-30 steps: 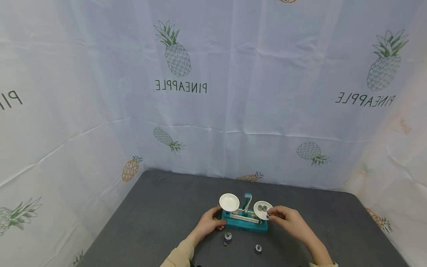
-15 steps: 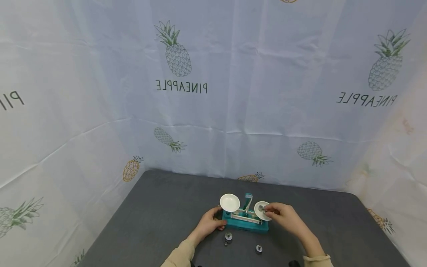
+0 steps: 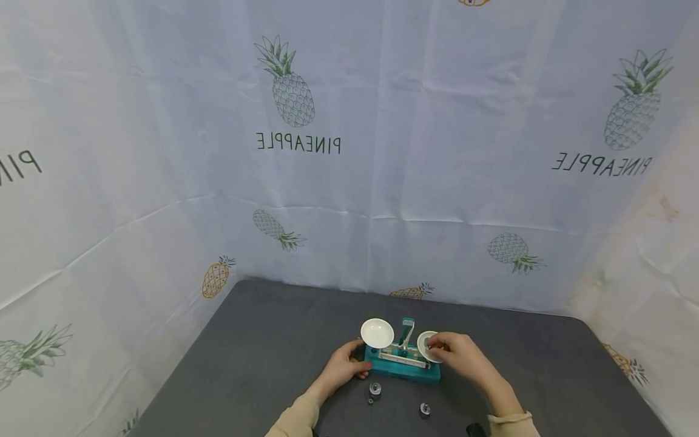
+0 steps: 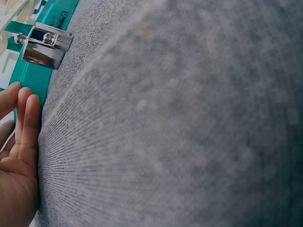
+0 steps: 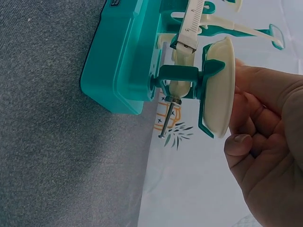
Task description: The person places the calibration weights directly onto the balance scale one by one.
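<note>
A teal balance scale (image 3: 401, 369) with two cream pans stands on the dark table. My left hand (image 3: 340, 369) grips the left end of its base, thumb at the front and fingers round the side. The left pan (image 3: 377, 333) is bare. My right hand (image 3: 463, 355) is over the right pan (image 3: 422, 348), fingertips bunched inside its rim on a small metal weight, mostly hidden by the fingers. Part of another weight (image 3: 428, 342) shows beside the fingertips. From the right wrist view, the pan's wall hides the fingertips.
In front of the base stand a metal weight (image 3: 375, 390) and a tiny one (image 3: 371, 401). Another metal weight (image 3: 425, 409) stands further right, nearer me. A pineapple-print cloth (image 3: 349, 182) hangs behind the table.
My right hand has brought the small weight from the right pan's edge leftward into the pan, now covering much of it. The left hand keeps its hold on the base.
</note>
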The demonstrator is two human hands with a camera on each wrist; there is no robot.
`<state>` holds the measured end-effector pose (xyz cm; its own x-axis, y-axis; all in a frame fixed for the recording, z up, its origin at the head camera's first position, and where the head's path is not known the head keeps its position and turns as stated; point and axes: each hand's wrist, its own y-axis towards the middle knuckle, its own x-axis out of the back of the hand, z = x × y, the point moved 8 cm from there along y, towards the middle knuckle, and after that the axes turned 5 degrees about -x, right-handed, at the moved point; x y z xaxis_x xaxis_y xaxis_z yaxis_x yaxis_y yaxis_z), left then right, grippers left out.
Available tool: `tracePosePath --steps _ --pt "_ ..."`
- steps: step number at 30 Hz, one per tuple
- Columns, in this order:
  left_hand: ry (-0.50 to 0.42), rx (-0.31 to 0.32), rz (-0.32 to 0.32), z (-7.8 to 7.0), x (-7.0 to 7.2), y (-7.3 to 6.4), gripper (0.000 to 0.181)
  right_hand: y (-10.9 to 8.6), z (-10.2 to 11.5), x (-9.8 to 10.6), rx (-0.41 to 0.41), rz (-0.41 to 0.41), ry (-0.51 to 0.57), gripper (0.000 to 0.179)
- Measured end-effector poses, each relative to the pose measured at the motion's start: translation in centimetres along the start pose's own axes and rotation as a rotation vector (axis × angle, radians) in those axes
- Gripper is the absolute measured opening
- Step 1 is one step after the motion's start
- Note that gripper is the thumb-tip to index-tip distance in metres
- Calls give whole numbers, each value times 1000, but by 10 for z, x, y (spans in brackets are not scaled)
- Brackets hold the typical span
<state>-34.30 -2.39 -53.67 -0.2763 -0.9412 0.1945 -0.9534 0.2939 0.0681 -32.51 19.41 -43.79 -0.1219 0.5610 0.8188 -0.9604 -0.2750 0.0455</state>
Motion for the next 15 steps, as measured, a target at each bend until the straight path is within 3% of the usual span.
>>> tracePosePath --steps 9,15 --pt "-13 -8 8 6 -1 2 61 0 3 -2 -3 15 -32 17" --pt "-12 -15 1 -18 0 -8 57 0 3 -3 8 15 -40 17"
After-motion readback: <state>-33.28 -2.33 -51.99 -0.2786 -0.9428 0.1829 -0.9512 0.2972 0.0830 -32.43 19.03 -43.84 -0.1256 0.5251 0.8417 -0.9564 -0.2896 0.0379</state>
